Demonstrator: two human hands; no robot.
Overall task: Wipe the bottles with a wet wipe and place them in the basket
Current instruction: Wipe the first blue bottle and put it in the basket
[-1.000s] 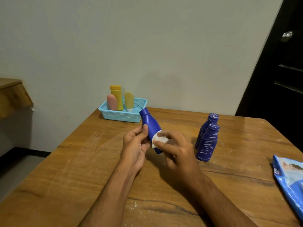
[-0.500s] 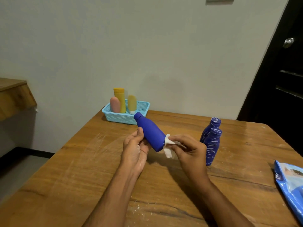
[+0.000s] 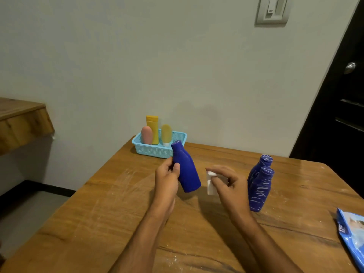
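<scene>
Pale wall [image 3: 177, 56], dark door [image 3: 338, 107], wooden table [image 3: 98, 213]

Pretty dim, warm indoor light here — we get soft, blurry-edged shadows rather than hard ones. The arms throw dark patches onto the wooden table [image 3: 98, 213], and the blue bottle [image 3: 186, 170] drops a shadow below itself. The wall [image 3: 118, 56] fades greyer toward the left, and the door [image 3: 338, 115] is nearly black with one small glint on its knob [image 3: 350, 67]. We see motion blur on the right hand [image 3: 226, 184] and its wipe [image 3: 211, 183]. Wide-angle bending tilts the door frame — overall it's a bit soft.
</scene>
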